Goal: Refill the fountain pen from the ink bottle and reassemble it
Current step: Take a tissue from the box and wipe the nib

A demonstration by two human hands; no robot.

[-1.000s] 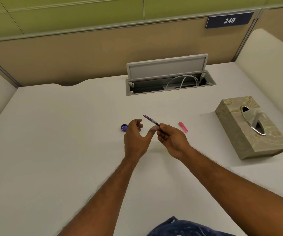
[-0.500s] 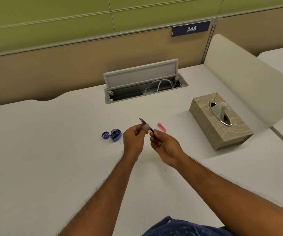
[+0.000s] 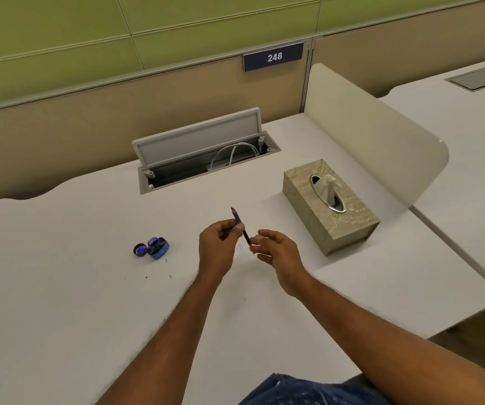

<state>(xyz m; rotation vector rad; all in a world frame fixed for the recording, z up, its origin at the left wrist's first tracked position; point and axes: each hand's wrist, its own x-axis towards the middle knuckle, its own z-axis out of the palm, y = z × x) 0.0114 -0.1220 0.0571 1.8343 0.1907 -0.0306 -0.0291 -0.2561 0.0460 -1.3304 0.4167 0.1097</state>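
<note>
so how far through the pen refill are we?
Probably past filling, not yet put together. The ink bottle stands open on the desk, its cap beside it, ink drops nearby. The left hand holds the bare pen nib up; the right hand has a grip on a pink part at its lower end. Left: join the pen and cap the bottle.
</note>
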